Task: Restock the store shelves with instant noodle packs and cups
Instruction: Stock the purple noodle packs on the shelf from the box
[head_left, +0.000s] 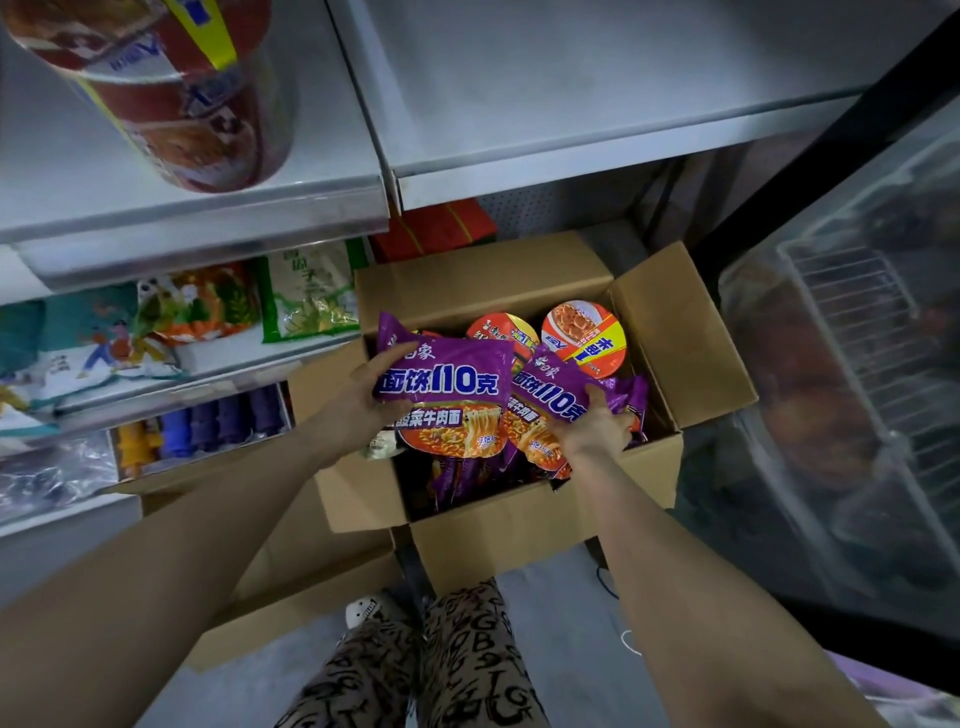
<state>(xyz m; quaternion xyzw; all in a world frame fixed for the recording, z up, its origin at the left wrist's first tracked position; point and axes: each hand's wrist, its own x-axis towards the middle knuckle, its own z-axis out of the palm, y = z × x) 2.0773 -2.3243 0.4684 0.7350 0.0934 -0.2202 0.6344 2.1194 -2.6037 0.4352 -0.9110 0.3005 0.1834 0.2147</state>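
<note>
The left hand (363, 397) grips a purple noodle pack (447, 387) by its left edge, and the right hand (597, 431) holds a second purple pack (548, 397) — both above the open cardboard box (483, 280). Inside its far end stand two cups (584, 338) (one half hidden by the packs). The packs read "面饼110克". Left of the box — shelved snack bags (306, 296).

Pale grey metal store shelves (597, 78) across upper left and centre of frame; grey floor (561, 597) at lower centre; dark-framed glass-fronted cabinet (857, 467) with white wire rack (852, 296) filling right side, dimly lit.
</note>
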